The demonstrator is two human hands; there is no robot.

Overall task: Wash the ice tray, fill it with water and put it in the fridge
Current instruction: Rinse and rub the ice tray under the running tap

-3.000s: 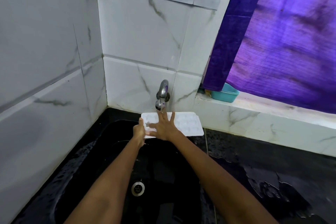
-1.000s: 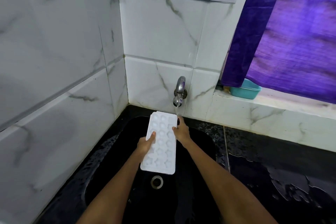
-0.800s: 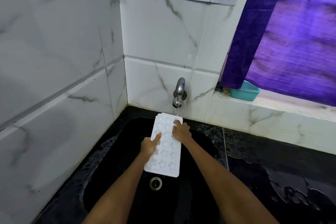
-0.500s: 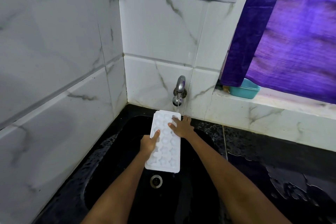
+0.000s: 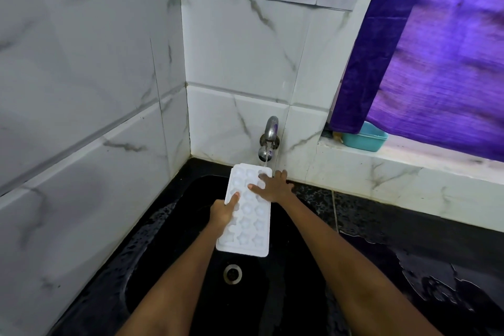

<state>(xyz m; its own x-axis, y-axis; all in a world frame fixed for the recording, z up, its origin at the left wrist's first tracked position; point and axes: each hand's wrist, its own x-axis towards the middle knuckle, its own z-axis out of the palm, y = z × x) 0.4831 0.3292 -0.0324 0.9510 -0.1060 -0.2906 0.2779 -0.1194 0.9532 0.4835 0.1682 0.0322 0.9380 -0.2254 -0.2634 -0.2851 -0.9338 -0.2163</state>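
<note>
Over the black sink (image 5: 169,229), the left hand (image 5: 222,214) pinches the white ice tray (image 5: 246,215) at its 9 o'clock edge. The right hand (image 5: 272,185), fingers spread flat, rubs the tray's 1 o'clock corner under the tap (image 5: 268,139). The wet plastic could slip from this one-sided grip.

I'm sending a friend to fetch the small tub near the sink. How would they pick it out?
Start at the black sink in the tiled corner and go right past the tap to the marble ledge. The tub sits on it, partly under the purple curtain. It is the only teal thing there.
</note>
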